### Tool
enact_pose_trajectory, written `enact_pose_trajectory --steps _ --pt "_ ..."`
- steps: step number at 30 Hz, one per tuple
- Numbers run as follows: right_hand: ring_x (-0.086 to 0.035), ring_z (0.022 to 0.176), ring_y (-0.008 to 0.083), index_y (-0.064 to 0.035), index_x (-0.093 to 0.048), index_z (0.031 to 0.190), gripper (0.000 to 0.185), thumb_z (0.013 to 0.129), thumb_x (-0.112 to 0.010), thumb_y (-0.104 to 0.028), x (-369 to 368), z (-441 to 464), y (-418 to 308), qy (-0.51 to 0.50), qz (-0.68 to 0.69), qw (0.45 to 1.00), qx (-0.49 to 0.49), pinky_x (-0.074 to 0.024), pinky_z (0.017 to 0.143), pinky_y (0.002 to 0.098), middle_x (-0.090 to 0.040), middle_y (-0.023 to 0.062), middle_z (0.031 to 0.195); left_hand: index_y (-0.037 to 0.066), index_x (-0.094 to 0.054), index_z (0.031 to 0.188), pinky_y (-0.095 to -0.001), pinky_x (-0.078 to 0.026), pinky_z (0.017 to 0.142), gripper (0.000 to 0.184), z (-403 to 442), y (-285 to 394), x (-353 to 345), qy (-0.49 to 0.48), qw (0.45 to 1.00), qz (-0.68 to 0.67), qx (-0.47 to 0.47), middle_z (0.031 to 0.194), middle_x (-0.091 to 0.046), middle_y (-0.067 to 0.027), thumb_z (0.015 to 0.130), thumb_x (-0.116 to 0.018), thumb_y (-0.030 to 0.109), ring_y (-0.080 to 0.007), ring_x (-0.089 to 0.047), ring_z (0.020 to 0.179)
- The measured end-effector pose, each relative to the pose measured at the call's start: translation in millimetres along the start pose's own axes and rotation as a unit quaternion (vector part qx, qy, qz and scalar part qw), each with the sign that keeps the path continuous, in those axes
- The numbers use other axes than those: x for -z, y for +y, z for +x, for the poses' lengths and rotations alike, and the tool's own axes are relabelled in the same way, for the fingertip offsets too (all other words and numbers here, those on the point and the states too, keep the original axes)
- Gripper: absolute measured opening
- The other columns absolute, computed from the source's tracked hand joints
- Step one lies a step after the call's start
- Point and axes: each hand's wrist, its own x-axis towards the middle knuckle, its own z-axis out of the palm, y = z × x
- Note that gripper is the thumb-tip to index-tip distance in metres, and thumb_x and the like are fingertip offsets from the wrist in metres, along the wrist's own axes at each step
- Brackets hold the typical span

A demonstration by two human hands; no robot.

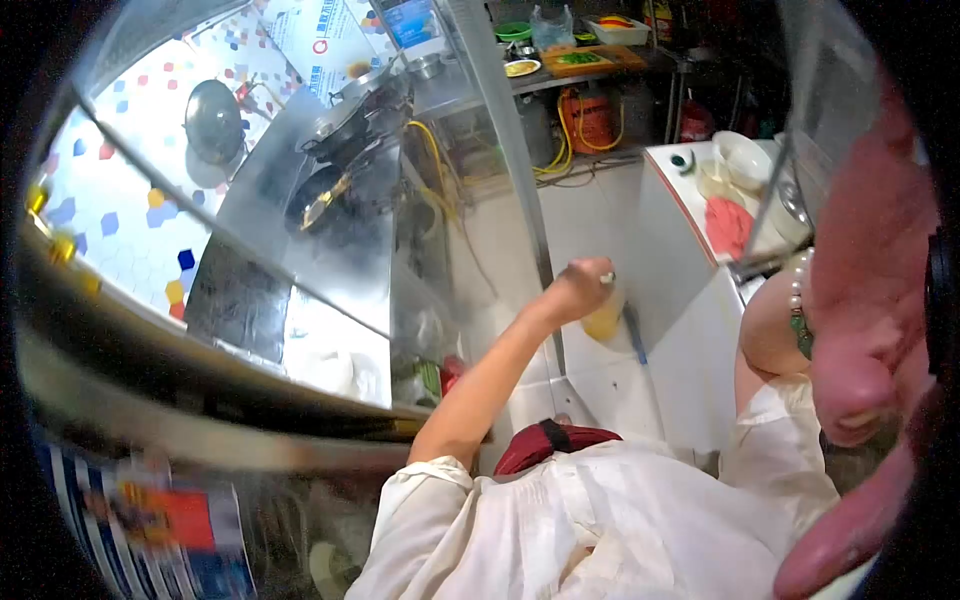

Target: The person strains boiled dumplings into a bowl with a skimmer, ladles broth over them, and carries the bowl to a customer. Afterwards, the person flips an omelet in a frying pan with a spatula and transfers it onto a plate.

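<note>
We count 2 hands. Our left hand [583, 287], mid-frame, is curled closed just above 1 blurred yellow item [602, 320]; we cannot tell whether it grips that. Our right hand [872, 270] looms at the right edge, its grip unclear to us. Upper right: 1 cloth [728, 228], 1 white bowl [743, 162].

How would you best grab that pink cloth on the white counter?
Probably pinch a fold near the middle of the pink cloth, coming from above, over the near edge of the white counter. It lies crumpled beside that edge, which looks unblocked, while the white bowl sits beyond it.
</note>
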Motion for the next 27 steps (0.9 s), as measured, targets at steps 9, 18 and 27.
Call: enact_pose_trajectory --steps 9,18,27 --pt "-0.04 0.108 0.0254 -0.006 -0.065 0.083 0.026 0.087 -0.042 -0.017 -43.5 -59.1 240.5 0.018 0.002 1.0 0.009 -0.0352 0.088 0.0367 -0.042 0.018 0.114 -0.003 -0.057 0.104 -0.0351 -0.046 0.081 0.032 89.8 -170.9 49.8 0.054 0.975 -0.059 0.208 0.099 -0.062 -0.0187 0.08 -0.058 0.019 -0.0301 -0.059 0.095" --pt "-0.046 0.099 0.0234 -0.0039 -0.064 0.083 0.028 0.089 -0.041 -0.018 -110.9 -107.6 509.5 0.035 0.092 0.991 0.087 -0.0388 0.084 0.0352 -0.049 0.0171 0.103 -0.004 -0.059 0.1 -0.028 -0.047 0.073 0.025 33.0 -301.0 152.2 0.374 0.783 -0.184 0.463 0.089 -0.064 -0.01 0.081 -0.058 0.013 -0.0158 -0.059 0.081" --pt "-0.052 0.09 0.0213 -0.0017 -0.062 0.082 0.03 0.091 -0.04 -0.02 -255.0 -124.4 696.2 0.06 0.208 0.97 0.111 -0.0425 0.08 0.0336 -0.055 0.0162 0.093 -0.003 -0.053 0.101 -0.0247 -0.048 0.061 0.02 10.8 -395.7 159.0 0.635 0.489 -0.276 0.531 0.084 -0.063 -0.012 0.086 -0.053 0.01 -0.0168 -0.061 0.071"
